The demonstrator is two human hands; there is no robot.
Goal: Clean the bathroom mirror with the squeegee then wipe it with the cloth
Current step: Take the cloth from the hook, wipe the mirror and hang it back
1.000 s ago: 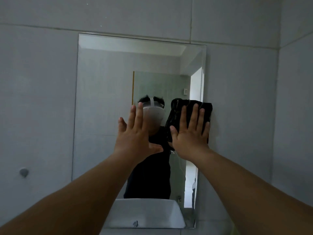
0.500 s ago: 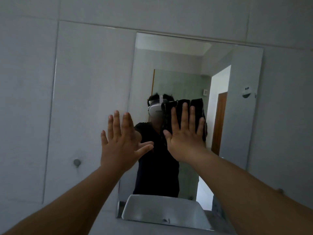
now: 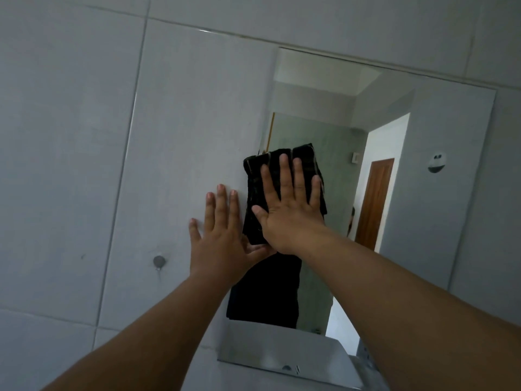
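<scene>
Black cloth (image 3: 284,193) under our flat, spread right hand (image 3: 290,210): we are wiping the mirror (image 3: 423,221); next, sweeping across untouched glass.

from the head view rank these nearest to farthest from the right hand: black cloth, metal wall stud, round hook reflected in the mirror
1. black cloth, directly under the flat right hand.
2. round hook, reflected toward the mirror's right side.
3. metal wall stud, on the tile, lower left.

single head view, tilted, facing the wall close up; mirror (image 3: 394,193) fills right half, both forearms reaching in.
</scene>
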